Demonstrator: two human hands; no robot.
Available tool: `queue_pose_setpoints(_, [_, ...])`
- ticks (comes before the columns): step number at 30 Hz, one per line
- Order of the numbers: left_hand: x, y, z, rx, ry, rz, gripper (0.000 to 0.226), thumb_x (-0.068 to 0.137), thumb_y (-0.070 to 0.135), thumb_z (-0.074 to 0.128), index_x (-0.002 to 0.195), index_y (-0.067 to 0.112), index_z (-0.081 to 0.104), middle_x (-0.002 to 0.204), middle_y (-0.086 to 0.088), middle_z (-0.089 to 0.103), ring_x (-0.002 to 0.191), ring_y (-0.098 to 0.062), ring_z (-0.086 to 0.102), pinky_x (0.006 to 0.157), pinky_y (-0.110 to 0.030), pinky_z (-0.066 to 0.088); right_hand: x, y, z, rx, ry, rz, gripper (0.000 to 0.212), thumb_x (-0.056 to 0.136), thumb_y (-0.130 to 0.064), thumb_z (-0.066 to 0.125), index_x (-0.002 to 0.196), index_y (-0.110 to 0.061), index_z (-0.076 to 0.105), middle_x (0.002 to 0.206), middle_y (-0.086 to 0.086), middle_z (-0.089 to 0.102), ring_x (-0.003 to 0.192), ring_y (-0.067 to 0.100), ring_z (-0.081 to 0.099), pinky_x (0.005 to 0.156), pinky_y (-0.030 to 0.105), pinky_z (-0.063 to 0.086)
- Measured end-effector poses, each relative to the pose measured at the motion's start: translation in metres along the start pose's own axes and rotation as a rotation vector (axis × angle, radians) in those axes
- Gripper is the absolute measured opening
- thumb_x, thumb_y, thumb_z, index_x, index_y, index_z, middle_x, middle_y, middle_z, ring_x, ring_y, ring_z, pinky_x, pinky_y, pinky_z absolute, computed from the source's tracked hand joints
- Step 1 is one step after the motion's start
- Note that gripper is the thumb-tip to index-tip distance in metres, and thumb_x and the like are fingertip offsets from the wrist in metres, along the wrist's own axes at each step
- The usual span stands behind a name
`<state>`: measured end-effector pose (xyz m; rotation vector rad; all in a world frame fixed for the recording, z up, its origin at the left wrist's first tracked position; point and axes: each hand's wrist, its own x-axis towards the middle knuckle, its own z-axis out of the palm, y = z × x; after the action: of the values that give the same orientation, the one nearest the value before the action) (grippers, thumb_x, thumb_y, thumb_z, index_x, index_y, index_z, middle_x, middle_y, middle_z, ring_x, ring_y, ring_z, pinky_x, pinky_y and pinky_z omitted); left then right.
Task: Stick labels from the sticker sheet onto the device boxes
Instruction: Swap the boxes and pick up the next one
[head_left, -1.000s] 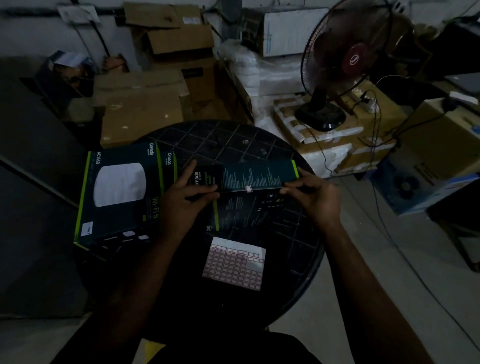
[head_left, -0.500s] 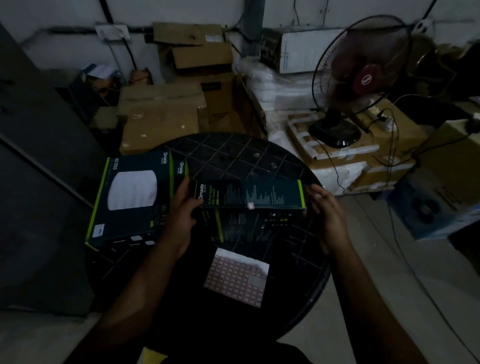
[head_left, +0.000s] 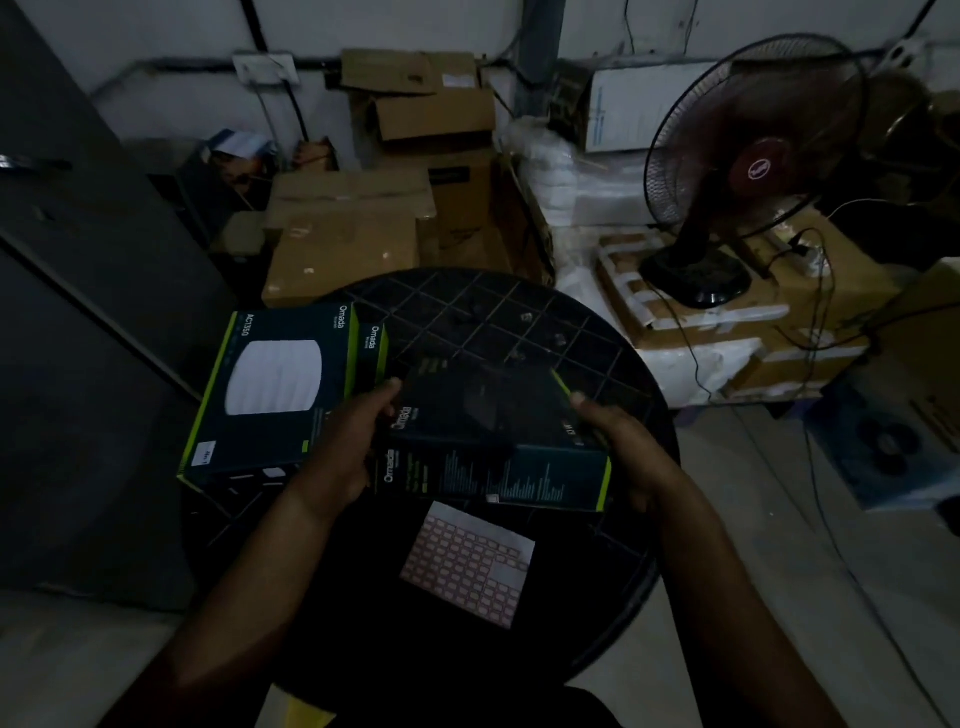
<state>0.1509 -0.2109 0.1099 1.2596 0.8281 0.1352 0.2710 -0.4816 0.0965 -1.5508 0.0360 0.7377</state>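
A dark device box (head_left: 493, 441) with green edges is held above the round black table (head_left: 519, 322), its printed side panel facing me. My left hand (head_left: 348, 447) grips its left end and my right hand (head_left: 623, 447) grips its right end. A small white label sits at the lower edge of that side panel. A second dark box (head_left: 275, 389) with a white disc picture lies flat at the table's left, and another box shows just behind it. The sticker sheet (head_left: 467, 564) of pink-framed labels lies on the table in front of me.
Brown cardboard cartons (head_left: 353, 234) are stacked behind the table. A standing fan (head_left: 753, 171) rests on taped cartons at the right, with cables trailing to the floor. A grey cabinet (head_left: 78, 312) stands at the left. A blue box (head_left: 883, 447) sits on the floor at right.
The box has tipped back from standing on edge, so its top face now shows, and it is nearer to me. My right hand moved from the label to the box's right end.
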Motion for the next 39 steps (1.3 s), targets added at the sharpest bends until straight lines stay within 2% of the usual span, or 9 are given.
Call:
queue_pose_setpoints(4, [0.016, -0.021, 0.003, 0.29, 0.004, 0.215, 0.026, 0.086, 0.007, 0.072, 0.101, 0.019, 0.054, 0.103, 0.0, 0.06, 0.092, -0.018, 0.06, 0.073, -0.03, 0.048, 0.023, 0.015, -0.006, -0.12, 0.03, -0.117, 0.032, 0.081, -0.006, 0.08, 0.086, -0.017, 0.05, 0.1, 0.01, 0.069, 0.078, 0.019, 0.067, 0.062, 0.03, 0.055])
queue_pose_setpoints(11, [0.072, -0.051, 0.03, 0.605, -0.062, 0.365, 0.054, 0.084, -0.012, 0.059, 0.121, 0.026, 0.065, 0.134, -0.002, 0.047, 0.126, -0.021, 0.051, 0.096, -0.022, 0.046, 0.093, 0.04, -0.02, -0.288, -0.014, -0.165, 0.057, 0.081, 0.007, 0.075, 0.122, -0.029, 0.056, 0.13, 0.009, 0.06, 0.104, 0.023, 0.065, 0.09, 0.045, 0.059])
queue_pose_setpoints(14, [0.1, -0.05, 0.053, 0.73, -0.141, 0.404, 0.052, 0.078, 0.012, 0.081, 0.126, 0.024, 0.065, 0.154, -0.01, 0.024, 0.139, -0.024, 0.037, 0.106, -0.02, 0.036, 0.134, 0.05, -0.031, -0.406, 0.043, -0.196, 0.067, 0.083, -0.001, 0.076, 0.133, -0.037, 0.05, 0.137, 0.006, 0.056, 0.117, 0.027, 0.061, 0.093, 0.048, 0.057])
queue_pose_setpoints(18, [0.147, -0.07, 0.064, 1.028, -0.333, 0.287, 0.108, 0.039, 0.065, 0.088, 0.138, 0.045, 0.048, 0.163, -0.006, -0.018, 0.148, -0.03, 0.008, 0.122, -0.048, 0.021, 0.163, 0.062, -0.043, -0.605, 0.077, -0.242, 0.062, 0.086, -0.002, 0.073, 0.139, -0.024, 0.049, 0.131, 0.002, 0.057, 0.113, 0.023, 0.061, 0.086, 0.031, 0.052])
queue_pose_setpoints(23, [0.166, -0.115, 0.065, 1.065, -0.333, 0.361, 0.069, 0.076, 0.025, 0.083, 0.138, 0.02, 0.052, 0.157, -0.016, 0.015, 0.143, -0.034, 0.024, 0.119, -0.037, 0.027, 0.178, 0.092, -0.053, -0.886, 0.106, -0.27, 0.051, 0.08, 0.005, 0.065, 0.103, -0.041, 0.065, 0.13, 0.008, 0.06, 0.099, 0.029, 0.067, 0.074, 0.024, 0.057])
queue_pose_setpoints(27, [0.136, -0.128, 0.041, 1.191, -0.179, 0.548, 0.034, 0.081, 0.019, 0.072, 0.115, 0.017, 0.069, 0.158, -0.008, 0.034, 0.133, -0.032, 0.04, 0.106, -0.042, 0.043, 0.158, 0.092, -0.04, -1.254, 0.198, -0.263, 0.037, 0.087, -0.023, 0.065, 0.123, -0.032, 0.067, 0.155, 0.015, 0.037, 0.129, 0.045, 0.044, 0.099, 0.049, 0.048])
queue_pose_setpoints(30, [0.112, -0.12, -0.007, 1.216, -0.121, 0.648, 0.024, 0.078, 0.026, 0.068, 0.101, 0.025, 0.074, 0.145, -0.006, 0.052, 0.131, -0.032, 0.044, 0.103, -0.046, 0.045, 0.14, 0.088, -0.004, -1.293, 0.232, -0.392, 0.038, 0.08, -0.02, 0.07, 0.118, -0.021, 0.071, 0.145, 0.018, 0.05, 0.12, 0.047, 0.05, 0.092, 0.048, 0.051])
queue_pose_setpoints(34, [0.088, -0.091, -0.088, 1.224, 0.059, 0.731, 0.026, 0.082, 0.034, 0.054, 0.099, 0.029, 0.073, 0.138, 0.001, 0.058, 0.121, -0.026, 0.044, 0.095, -0.04, 0.042, 0.132, 0.099, 0.063, -1.106, -0.033, -0.502, 0.039, 0.079, -0.002, 0.057, 0.114, -0.011, 0.072, 0.128, 0.018, 0.064, 0.115, 0.044, 0.057, 0.097, 0.04, 0.049])
queue_pose_setpoints(39, [0.092, -0.071, -0.205, 1.317, 0.301, 0.353, 0.057, 0.082, 0.06, 0.046, 0.126, 0.028, 0.063, 0.149, -0.012, 0.044, 0.131, -0.04, 0.039, 0.108, -0.049, 0.034, 0.122, 0.102, 0.166, -0.976, -0.318, -0.498, 0.055, 0.087, -0.007, 0.06, 0.14, -0.015, 0.053, 0.14, 0.011, 0.055, 0.125, 0.033, 0.054, 0.104, 0.034, 0.044])
